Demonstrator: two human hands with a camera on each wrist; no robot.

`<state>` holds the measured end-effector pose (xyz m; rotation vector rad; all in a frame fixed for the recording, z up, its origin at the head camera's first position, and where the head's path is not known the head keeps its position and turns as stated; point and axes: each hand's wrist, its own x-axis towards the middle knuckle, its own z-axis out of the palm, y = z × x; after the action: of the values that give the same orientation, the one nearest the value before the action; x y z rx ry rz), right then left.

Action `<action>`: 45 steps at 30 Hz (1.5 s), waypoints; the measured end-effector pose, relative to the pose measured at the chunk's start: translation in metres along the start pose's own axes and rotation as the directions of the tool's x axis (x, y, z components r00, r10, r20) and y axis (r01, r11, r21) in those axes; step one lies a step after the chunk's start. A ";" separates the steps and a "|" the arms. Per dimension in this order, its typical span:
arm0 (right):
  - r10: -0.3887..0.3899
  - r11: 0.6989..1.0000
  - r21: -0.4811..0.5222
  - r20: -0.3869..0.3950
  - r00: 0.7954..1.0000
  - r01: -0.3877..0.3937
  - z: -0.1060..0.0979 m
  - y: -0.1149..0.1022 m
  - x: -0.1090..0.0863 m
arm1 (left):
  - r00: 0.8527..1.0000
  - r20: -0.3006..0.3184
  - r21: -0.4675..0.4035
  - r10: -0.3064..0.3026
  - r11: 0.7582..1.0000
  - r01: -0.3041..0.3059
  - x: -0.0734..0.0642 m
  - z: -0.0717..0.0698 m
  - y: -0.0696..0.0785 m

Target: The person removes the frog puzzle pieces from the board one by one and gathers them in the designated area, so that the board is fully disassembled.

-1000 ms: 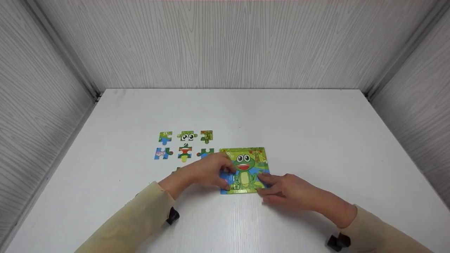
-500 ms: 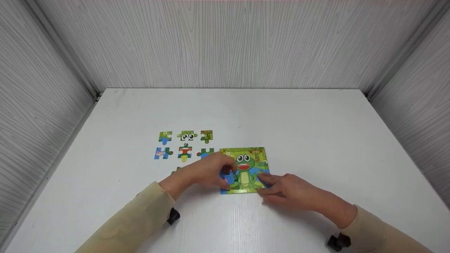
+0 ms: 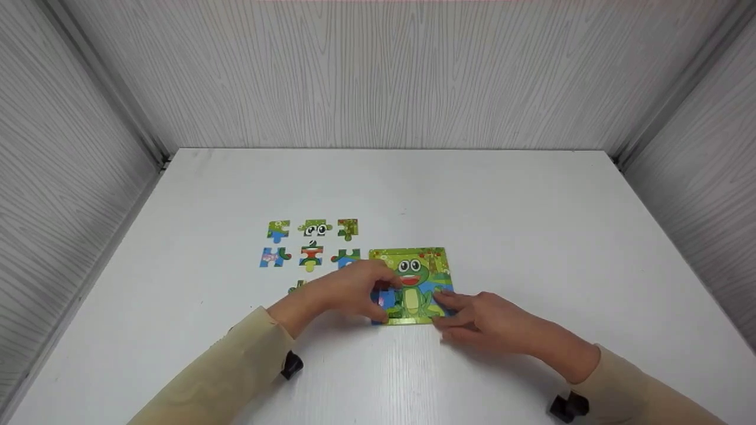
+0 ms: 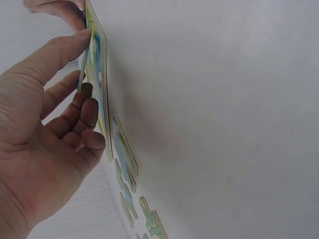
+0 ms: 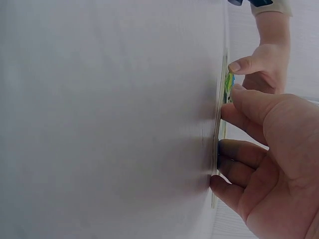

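Observation:
A square frog puzzle board [image 3: 438, 273] lies on the table between both hands. My left hand [image 3: 354, 289] is over its lower left part in the head view. Thumb and fingers pinch a thin jigsaw piece [image 4: 83, 68], seen nearly edge-on in the left wrist view and tilted above the board; a green and blue bit of it shows in the right wrist view. The left hand covers part of the board's left edge. My right hand [image 3: 493, 321] rests its fingertips on the board's lower right side, thumb and fingers spread and slightly bent.
Loose jigsaw pieces lie in rows left of the board, among them an eyes piece [image 3: 315, 228], a mouth piece [image 3: 310, 258] and a pink and blue piece [image 3: 273, 257]. One lower piece [image 3: 298, 286] is partly hidden by the left arm. White panels [image 3: 390, 77] enclose the table.
My left hand has shifted very slightly to the right and down over the board, and the angle of the pinched piece has changed. The right hand keeps its place.

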<state>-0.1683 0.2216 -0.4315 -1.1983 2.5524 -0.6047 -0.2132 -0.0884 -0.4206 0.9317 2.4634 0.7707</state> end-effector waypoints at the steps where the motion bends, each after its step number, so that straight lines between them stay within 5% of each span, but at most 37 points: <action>1: -0.002 1.000 -0.002 0.001 1.000 0.002 0.000 0.000 0.000 | 1.000 0.002 0.005 -0.004 1.000 0.004 0.000 0.000 0.000; 9: -0.005 1.000 -0.009 0.008 1.000 0.005 -0.001 0.000 0.000 | 1.000 -0.003 0.054 -0.003 0.999 0.003 -0.002 0.001 0.000; 21: -0.006 0.999 -0.035 -0.004 1.000 0.006 -0.001 -0.002 -0.001 | 0.996 -0.081 -0.044 0.042 0.998 -0.046 -0.016 -0.013 -0.009; 33: 0.013 1.000 -0.022 0.004 1.000 -0.013 -0.001 -0.002 0.000 | 0.978 -0.204 -0.129 -0.041 0.991 0.014 -0.074 -0.045 -0.040; 45: 0.031 0.999 -0.011 0.016 0.999 -0.031 0.000 -0.001 -0.001 | 0.957 -0.251 -0.147 -0.144 0.983 0.109 -0.115 -0.063 -0.069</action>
<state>-0.1673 0.2218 -0.4307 -1.1604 2.5585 -0.5729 -0.1986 -0.2339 -0.3959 0.6518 2.6249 1.0550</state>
